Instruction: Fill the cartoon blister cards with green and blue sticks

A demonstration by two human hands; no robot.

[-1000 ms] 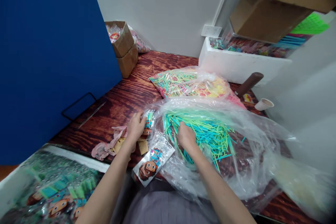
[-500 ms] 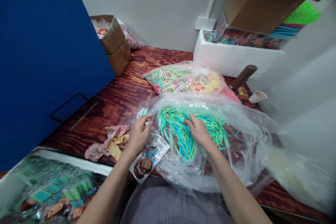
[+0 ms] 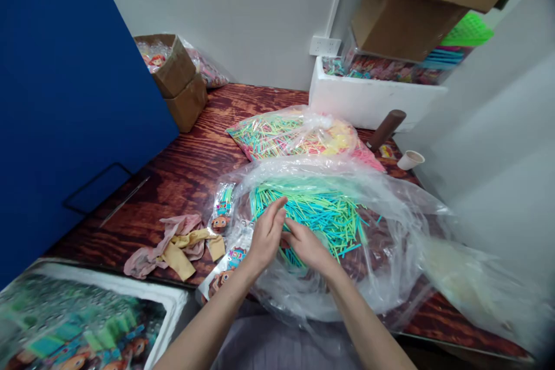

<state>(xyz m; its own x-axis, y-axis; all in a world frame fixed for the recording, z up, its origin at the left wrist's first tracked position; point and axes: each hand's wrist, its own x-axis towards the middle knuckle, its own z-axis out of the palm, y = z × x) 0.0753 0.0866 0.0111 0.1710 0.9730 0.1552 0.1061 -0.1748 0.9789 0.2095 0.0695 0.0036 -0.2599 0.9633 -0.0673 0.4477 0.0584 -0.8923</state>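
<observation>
My left hand (image 3: 267,237) and my right hand (image 3: 307,248) meet over the near left part of a heap of thin green and blue sticks (image 3: 321,211). The left palm faces right, its fingers stretched upward. Against it, the right hand's fingers curl in; anything between them is hidden. The heap lies in a spread-open clear plastic bag (image 3: 381,283). Left of the bag's mouth is a small printed packet (image 3: 222,208) with sticks showing inside. A larger silver packet with a cartoon face (image 3: 223,277) lies partly behind my left forearm.
Pink and yellow gloves (image 3: 177,251) lie crumpled at left, above a white foam box (image 3: 176,300) of packets. Behind the heap sits a second bag of coloured sticks (image 3: 299,133). A brown tube (image 3: 387,129), paper cup (image 3: 410,159) and white foam box (image 3: 368,101) stand back right.
Both hands have come together, the left moving right from beside the packets and the right drawing back toward me from the heap. The small packet is now uncovered. The view has shifted slightly.
</observation>
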